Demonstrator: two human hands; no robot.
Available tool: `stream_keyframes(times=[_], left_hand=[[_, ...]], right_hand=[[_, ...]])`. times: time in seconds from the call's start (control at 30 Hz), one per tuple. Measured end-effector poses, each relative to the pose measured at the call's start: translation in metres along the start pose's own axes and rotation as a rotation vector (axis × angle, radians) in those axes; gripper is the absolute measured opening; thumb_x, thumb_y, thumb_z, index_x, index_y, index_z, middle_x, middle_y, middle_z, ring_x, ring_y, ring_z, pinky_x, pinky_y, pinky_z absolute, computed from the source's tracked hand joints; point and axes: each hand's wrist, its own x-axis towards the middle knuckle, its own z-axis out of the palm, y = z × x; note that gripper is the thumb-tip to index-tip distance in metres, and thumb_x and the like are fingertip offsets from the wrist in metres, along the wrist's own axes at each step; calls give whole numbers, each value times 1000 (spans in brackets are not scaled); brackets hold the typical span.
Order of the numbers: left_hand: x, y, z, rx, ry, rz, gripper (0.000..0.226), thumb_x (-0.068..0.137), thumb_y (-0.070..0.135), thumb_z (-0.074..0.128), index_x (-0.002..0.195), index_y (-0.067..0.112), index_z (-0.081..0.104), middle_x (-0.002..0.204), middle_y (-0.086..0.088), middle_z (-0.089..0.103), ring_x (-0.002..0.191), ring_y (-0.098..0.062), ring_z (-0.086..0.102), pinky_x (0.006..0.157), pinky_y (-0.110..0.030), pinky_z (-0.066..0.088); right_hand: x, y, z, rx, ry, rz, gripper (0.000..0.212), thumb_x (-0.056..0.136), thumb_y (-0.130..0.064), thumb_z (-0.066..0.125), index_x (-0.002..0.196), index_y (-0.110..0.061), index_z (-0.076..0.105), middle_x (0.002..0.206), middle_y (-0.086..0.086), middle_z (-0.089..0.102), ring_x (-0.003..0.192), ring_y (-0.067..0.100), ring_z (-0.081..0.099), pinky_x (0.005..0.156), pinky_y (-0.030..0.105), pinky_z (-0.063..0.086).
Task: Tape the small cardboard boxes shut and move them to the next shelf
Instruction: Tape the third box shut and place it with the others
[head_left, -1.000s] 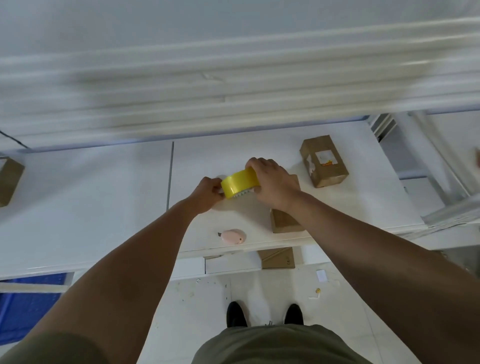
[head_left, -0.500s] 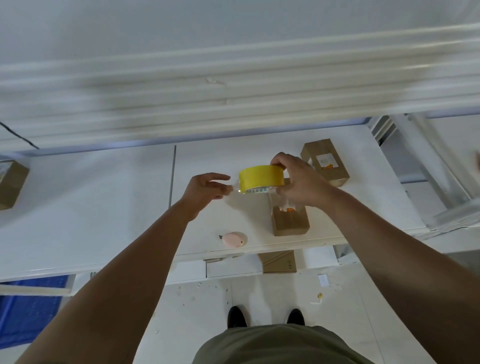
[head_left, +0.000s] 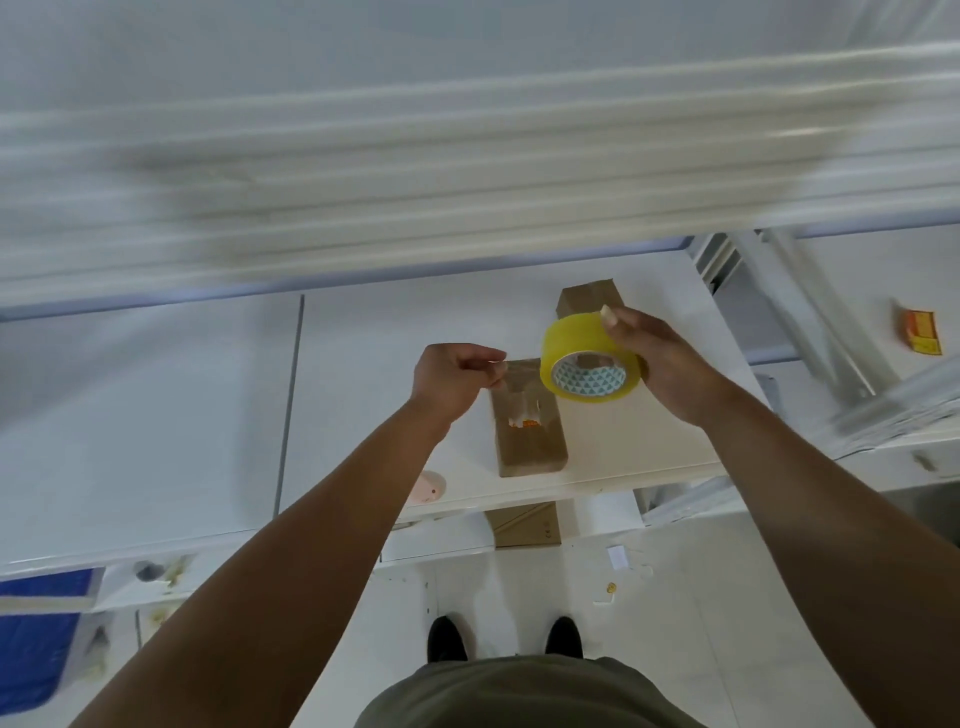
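right hand (head_left: 662, 364) gripped yellow plastic tape roll (head_left: 576, 343) | left hand (head_left: 452, 382) pinched its loose end | small brown cardboard box (head_left: 530, 441) seemed light (crushable), hold sides

Just the one camera here, worn on the person's head, so it sits above the white shelf (head_left: 363, 338) and tips steeply down and forward at it. It's close: the shelf fills the middle, with the left hand (head_left: 457, 379) and right hand (head_left: 670, 364) on the tape roll (head_left: 587, 358) right over it. Wide lens, so below the shelf's front edge you get the person's own shoes (head_left: 447, 639), above it the upper shelf's lip (head_left: 467, 182) cuts across all blurred, and the next shelf (head_left: 893, 275) shows to its right
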Motion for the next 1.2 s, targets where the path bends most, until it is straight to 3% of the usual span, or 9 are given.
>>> stream_keyframes(times=[0.13,0.3,0.4,0.5,0.73,0.9,1.0,1.13,1.2], left_hand=[[-2,-3,9,126,96,46,13,87,14,87,97,21,85,78,8,81,74,-5,79,70,-4,52],[-9,-15,-2,175,198,-29,10,88,15,86,92,24,84,78,12,81,70,-4,78,76,-14,52],[-13,-19,-1,210,224,-42,9,88,15,86,95,22,84,80,11,81,69,-3,78,77,-14,52],[-14,-21,0,209,240,-80,9,88,16,86,97,19,84,81,9,81,69,-3,78,73,-12,50],[-5,-26,11,241,237,-103,10,90,14,83,97,21,84,77,13,78,69,0,76,73,-11,51],[-1,-37,24,72,262,-256,21,94,15,78,114,20,82,102,2,82,93,-13,78,93,-27,60],[-5,-43,37,270,259,-266,38,101,10,64,137,21,69,129,-6,73,115,-24,71,104,-37,57],[-31,-50,46,375,448,22,35,111,20,48,143,22,63,143,-7,62,131,-26,59,108,-29,44],[-42,-55,49,439,312,197,48,111,45,39,153,25,52,156,-1,54,147,-23,46,116,-31,35]], right_hand=[[7,15,-3,-157,196,46,49,82,-63,78,107,-21,74,108,4,69,111,29,68,90,38,52],[13,33,-11,-486,141,124,61,78,-67,81,124,-27,71,125,-3,62,109,19,64,85,31,49],[12,39,-7,-519,126,63,41,77,-68,80,92,-32,67,113,-7,60,92,1,59,71,24,43],[14,40,-3,-553,101,19,40,75,-69,77,77,-32,62,100,-8,60,88,1,59,66,25,41],[18,45,-6,-591,84,36,37,85,-62,77,76,-31,60,95,-10,59,87,8,60,66,25,40],[17,51,0,-615,78,50,40,85,-67,74,88,-29,63,87,-13,60,82,5,60,63,25,42],[17,55,4,-660,95,47,45,85,-74,66,90,-29,61,89,-13,60,93,16,62,71,30,47],[16,58,10,-646,115,21,47,89,-73,63,91,-26,65,95,-9,65,97,19,63,70,28,44],[17,58,18,-627,118,5,49,89,-73,64,94,-24,66,95,-8,65,95,15,64,69,27,45]])
